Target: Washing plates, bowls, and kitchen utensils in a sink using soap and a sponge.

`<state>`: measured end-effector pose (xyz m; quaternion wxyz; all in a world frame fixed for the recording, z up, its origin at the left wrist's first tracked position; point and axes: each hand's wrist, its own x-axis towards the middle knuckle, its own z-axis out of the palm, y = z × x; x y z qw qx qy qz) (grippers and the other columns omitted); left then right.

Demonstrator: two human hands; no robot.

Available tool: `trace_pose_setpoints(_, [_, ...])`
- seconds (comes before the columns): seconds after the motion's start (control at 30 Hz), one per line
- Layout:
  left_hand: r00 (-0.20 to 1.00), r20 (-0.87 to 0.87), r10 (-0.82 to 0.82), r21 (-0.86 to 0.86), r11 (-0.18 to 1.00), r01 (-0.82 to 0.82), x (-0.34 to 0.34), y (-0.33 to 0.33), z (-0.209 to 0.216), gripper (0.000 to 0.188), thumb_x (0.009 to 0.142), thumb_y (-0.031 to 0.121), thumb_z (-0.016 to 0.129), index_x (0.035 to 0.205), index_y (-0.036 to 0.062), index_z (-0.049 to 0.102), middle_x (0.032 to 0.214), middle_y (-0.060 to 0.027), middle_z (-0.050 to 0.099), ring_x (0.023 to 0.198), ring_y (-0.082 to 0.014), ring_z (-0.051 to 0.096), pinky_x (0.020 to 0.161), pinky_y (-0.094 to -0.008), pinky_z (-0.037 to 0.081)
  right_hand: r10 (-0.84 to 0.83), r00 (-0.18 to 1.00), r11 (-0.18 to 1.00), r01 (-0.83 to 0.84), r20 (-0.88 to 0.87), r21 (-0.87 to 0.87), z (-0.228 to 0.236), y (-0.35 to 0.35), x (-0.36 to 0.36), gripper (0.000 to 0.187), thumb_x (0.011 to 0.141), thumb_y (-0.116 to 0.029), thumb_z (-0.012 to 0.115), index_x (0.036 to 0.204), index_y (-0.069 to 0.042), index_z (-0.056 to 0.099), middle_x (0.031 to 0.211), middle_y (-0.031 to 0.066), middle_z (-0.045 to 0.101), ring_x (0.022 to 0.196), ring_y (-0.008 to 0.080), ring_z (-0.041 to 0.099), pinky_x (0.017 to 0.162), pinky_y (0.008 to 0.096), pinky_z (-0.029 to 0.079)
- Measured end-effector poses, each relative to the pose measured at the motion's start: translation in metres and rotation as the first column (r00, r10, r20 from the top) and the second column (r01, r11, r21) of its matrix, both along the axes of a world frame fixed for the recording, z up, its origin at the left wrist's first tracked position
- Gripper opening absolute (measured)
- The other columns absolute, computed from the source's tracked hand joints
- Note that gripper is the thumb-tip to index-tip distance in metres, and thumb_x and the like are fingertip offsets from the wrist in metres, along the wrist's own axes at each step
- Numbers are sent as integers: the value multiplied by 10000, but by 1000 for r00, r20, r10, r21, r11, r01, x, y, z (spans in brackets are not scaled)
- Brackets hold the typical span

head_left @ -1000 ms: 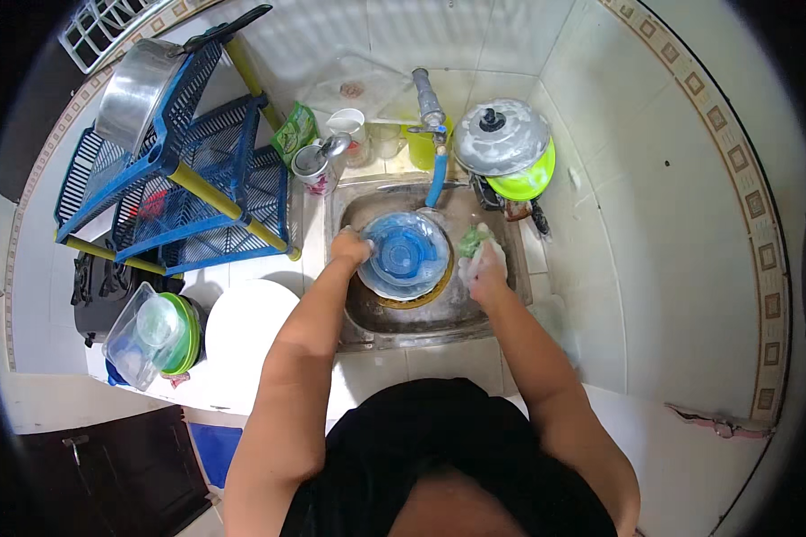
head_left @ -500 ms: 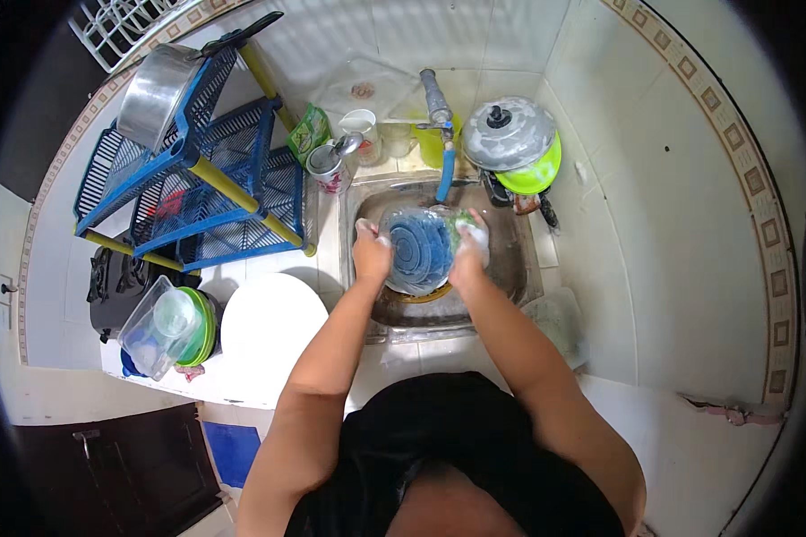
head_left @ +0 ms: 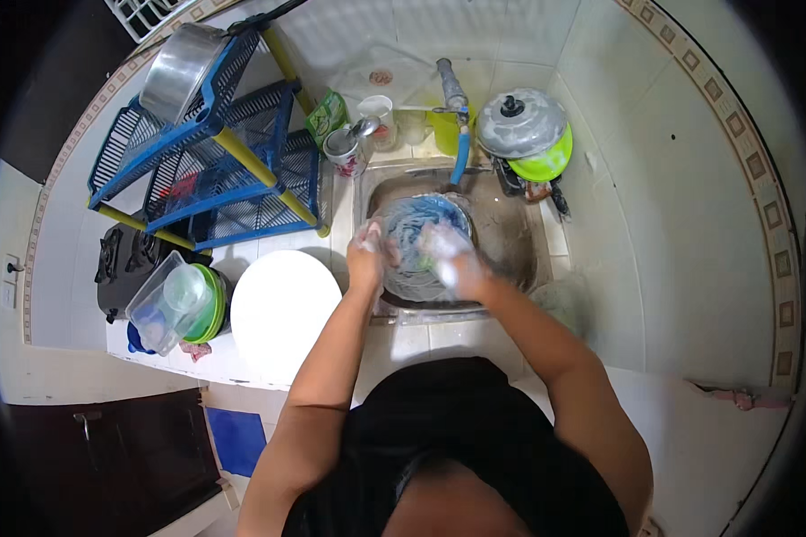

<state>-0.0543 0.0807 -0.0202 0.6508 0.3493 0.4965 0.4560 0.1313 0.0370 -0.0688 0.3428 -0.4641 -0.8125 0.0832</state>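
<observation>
In the middle of the frame, inside the steel sink (head_left: pixel 510 277), holding a blue plate (head_left: pixel 409 222) streaked with white suds. At the plate's left edge, gripping with the left hand (head_left: pixel 369 247), foamy and a little blurred, fingers partly curled in over the rim. Above the right half of the plate, close against the sudsy surface, reaching in with the right hand (head_left: pixel 450 259), thick with foam and badly blurred; impossible to tell how far open. At its left edge, showing only a bit of green, too smeared to name.

Toward the upper middle, several marked surfaces: on a green packet (head_left: pixel 327 118), pale print too small to read; on a white cup (head_left: pixel 378 115), reddish print, equally hard to make out; on a mug (head_left: pixel 344 163) just below, a pinkish-red pattern, with a metal utensil (head_left: pixel 364 126) leaning out of the top; on a clear sheet (head_left: pixel 403 67) by the wall, a round reddish mark.

Right of these, a grey faucet (head_left: pixel 452 85) with a blue hose (head_left: pixel 462 154) hanging toward the sink, then a grey lid (head_left: pixel 533 130) with a black knob, over a yellow-green bowl (head_left: pixel 546 165). In the upper left, a blue rack (head_left: pixel 233 212) with yellow posts, topped by a metal pan (head_left: pixel 181 72). Left of centre, on the white counter (head_left: pixel 403 345), a bright white disc (head_left: pixel 287 313), near stacked green bowls (head_left: pixel 213 309) and a clear container (head_left: pixel 157 304).
</observation>
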Motion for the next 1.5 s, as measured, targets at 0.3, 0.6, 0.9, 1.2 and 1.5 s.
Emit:
trace_pose_setpoints(0.3, [989,-94,118,243,966,-92,6,-7,-7,340,902,243,485,1116,-15,548,972,-97,598,881,-161,552,784,-259,427,46,956,975,-107,-291,-196,35,-27,-35,519,709,-139,663,1196,-82,493,1203,164,502,1140,359,455,980,410,348])
trace_pose_setpoints(0.6, [987,-40,153,230,963,-139,2,-11,-22,326,908,259,500,1080,-12,553,1002,-85,579,871,-158,560,761,-262,448,-434,737,826,95,-518,-556,57,-3,8,257,757,-77,593,1010,-59,549,986,92,561,891,209,565,734,287,486])
trace_pose_setpoints(0.9, [1000,6,-21,52,998,21,22,-35,19,377,825,262,627,1072,-15,560,953,-43,604,816,-121,564,742,-248,449,-639,106,656,-440,-762,-612,45,-4,3,218,882,-253,514,1026,-90,531,950,43,556,877,151,555,710,293,479])
trace_pose_setpoints(1.2, [972,-235,-18,216,974,71,24,-39,4,381,728,27,636,1099,-17,559,945,-88,617,799,-144,589,706,-248,468,-610,500,589,-234,-615,-774,62,-19,-6,409,689,-163,726,1030,-20,553,963,66,596,866,158,576,705,310,454])
trace_pose_setpoints(1.5, [987,162,-6,-47,999,14,31,-34,15,328,899,304,505,1056,20,557,731,-75,573,554,-140,544,440,-266,463,-636,610,726,680,-472,-99,36,11,9,373,648,-84,634,1013,-49,562,1145,175,542,1080,338,490,922,362,381])
